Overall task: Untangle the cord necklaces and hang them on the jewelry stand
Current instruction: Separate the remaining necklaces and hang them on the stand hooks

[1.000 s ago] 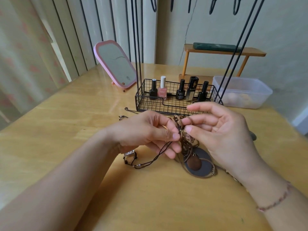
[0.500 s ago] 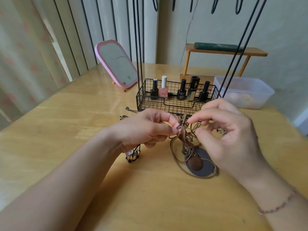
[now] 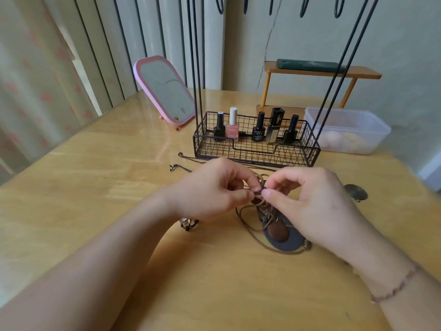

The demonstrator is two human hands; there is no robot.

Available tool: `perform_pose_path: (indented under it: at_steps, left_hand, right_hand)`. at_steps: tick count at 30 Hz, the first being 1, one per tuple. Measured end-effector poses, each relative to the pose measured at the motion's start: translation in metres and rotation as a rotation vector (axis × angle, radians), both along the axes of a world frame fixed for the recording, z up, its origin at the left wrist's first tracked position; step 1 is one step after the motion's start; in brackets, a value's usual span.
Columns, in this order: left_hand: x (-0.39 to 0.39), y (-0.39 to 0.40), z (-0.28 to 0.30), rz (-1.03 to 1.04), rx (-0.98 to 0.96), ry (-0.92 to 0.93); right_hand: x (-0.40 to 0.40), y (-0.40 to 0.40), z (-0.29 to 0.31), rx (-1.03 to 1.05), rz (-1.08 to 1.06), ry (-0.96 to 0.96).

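Both pinching the same knot of cord necklaces (image 3: pixel 259 191) dead centre, left hand (image 3: pixel 214 189) and right hand (image 3: pixel 307 199) fingertip to fingertip just over the counter (image 3: pixel 95 187), loose loops trailing below toward the wrists, jewelry stand (image 3: pixel 256 149) straight ahead.

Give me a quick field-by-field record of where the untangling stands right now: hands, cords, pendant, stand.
left hand: pinches the dark cord at the knot
right hand: pinches the same knot from the other side
cord tangle: brown and dark cords still bunched, lifted above the table
pendant: brown oval on a dark disc, lying on the table below the hands
jewelry stand: wire basket base holds nail polish bottles; visible hooks bare
progress: nothing hung yet
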State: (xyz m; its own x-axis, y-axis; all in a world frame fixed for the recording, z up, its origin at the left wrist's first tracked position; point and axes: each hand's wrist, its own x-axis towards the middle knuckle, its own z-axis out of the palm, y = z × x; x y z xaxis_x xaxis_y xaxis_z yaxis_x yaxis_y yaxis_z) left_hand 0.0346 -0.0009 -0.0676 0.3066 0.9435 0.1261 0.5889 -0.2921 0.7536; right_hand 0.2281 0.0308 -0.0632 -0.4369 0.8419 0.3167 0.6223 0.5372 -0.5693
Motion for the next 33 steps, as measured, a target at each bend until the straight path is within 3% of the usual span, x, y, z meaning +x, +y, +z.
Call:
perform_pose_path:
  at_steps: [5,10,17,20,25,33]
  left_hand:
    - [0.0001,0.0026,-0.0032,0.055,-0.055,-0.135]
    - [-0.0009,0.0028,0.0013,0.090,-0.230,-0.453]
    - [-0.0019,0.0044,-0.0010,0.081,-0.298,-0.517]
    - [-0.0027,0.0026,-0.0014,0.029,-0.316,-0.582]
    - [-0.0004,0.0009,-0.0004,-0.030,-0.317,-0.593]
    - [0.0012,0.0044,0.0022,-0.015,-0.152,-0.619]
  right_hand:
    - [0.0010,0.0044,-0.0002,-0.203,0.091,0.171]
    - [0.0036,0.0042,0.0044,-0.454,0.315,0.397]
    - [0.0046,0.0050,0.0039,-0.626,0.559,0.571]
    - [0.0069,0.0049,0.0055,-0.613,0.614,0.570]
    - [0.0028,0.0032,0.0010,-0.365,0.534,0.531]
    - [0.0011,0.0057,0.0015,-0.311,0.451,0.762]
